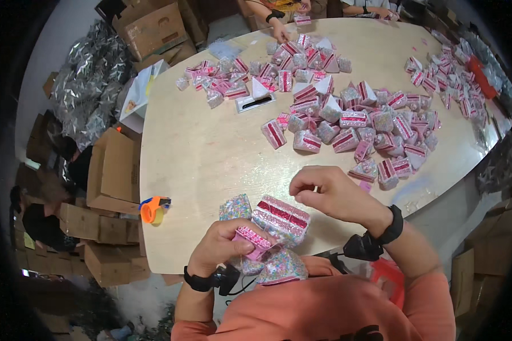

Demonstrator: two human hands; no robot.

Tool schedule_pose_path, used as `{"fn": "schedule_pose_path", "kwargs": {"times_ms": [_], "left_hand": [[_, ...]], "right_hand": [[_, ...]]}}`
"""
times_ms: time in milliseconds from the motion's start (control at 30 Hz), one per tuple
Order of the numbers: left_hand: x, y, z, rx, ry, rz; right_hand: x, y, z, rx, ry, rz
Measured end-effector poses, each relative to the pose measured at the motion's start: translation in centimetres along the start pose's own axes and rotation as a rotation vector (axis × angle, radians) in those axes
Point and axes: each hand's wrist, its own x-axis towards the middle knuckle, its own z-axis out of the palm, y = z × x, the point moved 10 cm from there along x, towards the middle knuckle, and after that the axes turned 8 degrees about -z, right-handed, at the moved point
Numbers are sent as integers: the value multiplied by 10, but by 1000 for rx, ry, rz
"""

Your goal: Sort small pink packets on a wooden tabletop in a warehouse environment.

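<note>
My left hand [221, 245] is closed around a small pink patterned card or packet [251, 238], near the table's front edge. Right beside it sits a glittery cake-slice ornament [281, 215] with pink and red layers. More sequined pieces crowd the hand: one speckled piece [235, 207] behind it and a rounded one [283, 266] at the edge in front of me. My right hand [324, 190] is raised to the right of the ornament, its fingers curled into a pinch. Whatever those fingertips hold, if anything, is too small to make out.
Piles of cake-slice ornaments [352, 118] cover the far and right parts of the table [193, 153]. An orange tape dispenser [151, 211] lies at the left edge. Another person's hand [280, 33] reaches in at the far side. Cardboard boxes [114, 170] stand left.
</note>
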Motion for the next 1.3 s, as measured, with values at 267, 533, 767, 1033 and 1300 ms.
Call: {"fn": "schedule_pose_path", "kwargs": {"times_ms": [267,533,767,1033,1300], "left_hand": [[-5,-3,0,8,-3,18],[-3,3,4,11,-22,46],[-7,-2,-6,15,36,18],[-6,-1,-2,17,7,27],[-3,1,4,-20,-10,27]], "right_hand": [[18,-31,32,0,-194,-269],[19,-31,43,60,-308,-284],[10,11,21,277,-313,76],[-1,24,12,301,-287,188],[-2,26,7,231,-314,159]]}}
